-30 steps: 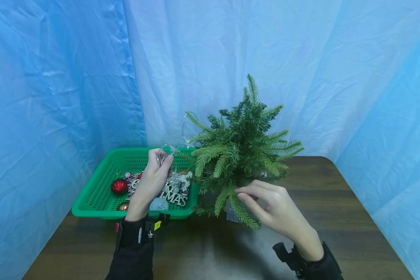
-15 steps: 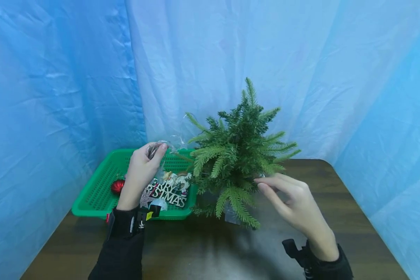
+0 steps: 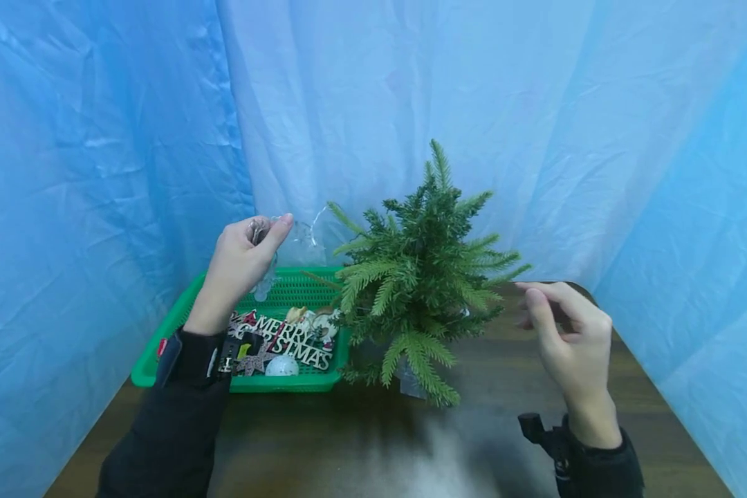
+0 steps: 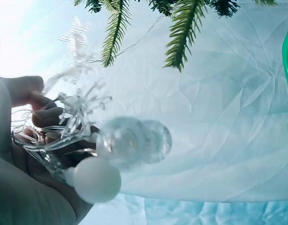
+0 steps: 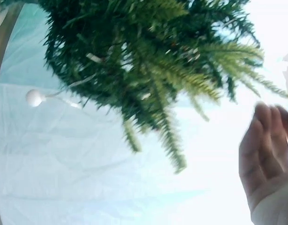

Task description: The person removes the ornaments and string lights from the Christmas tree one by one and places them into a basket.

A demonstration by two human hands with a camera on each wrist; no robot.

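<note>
My left hand [image 3: 239, 256] grips a bundled string of fairy lights [image 4: 78, 136] above the green basket. Clear wire, round bulbs [image 4: 98, 179] and a star-shaped piece [image 4: 77, 40] spill from the fingers. One strand [image 3: 314, 232] runs from the bundle to a left branch of the small artificial Christmas tree [image 3: 423, 270]. A white bulb [image 5: 35, 98] of the string hangs by the tree in the right wrist view. My right hand [image 3: 573, 339] hovers by the right branches, fingers loosely bent and nothing seen in them. Parts of the strand are hidden among the needles.
A green basket [image 3: 193, 280] stands left of the tree, holding a "Merry Christmas" sign [image 3: 295, 342], a star ornament [image 3: 255, 363] and a pale round piece [image 3: 282, 366]. Brown tabletop [image 3: 324, 443] lies in front. Blue curtains [image 3: 324, 90] enclose the back and sides.
My left hand has risen up and left with the string of lights, drawing the strand out. The right hand has moved away from the lower front branches to the tree's right side.
</note>
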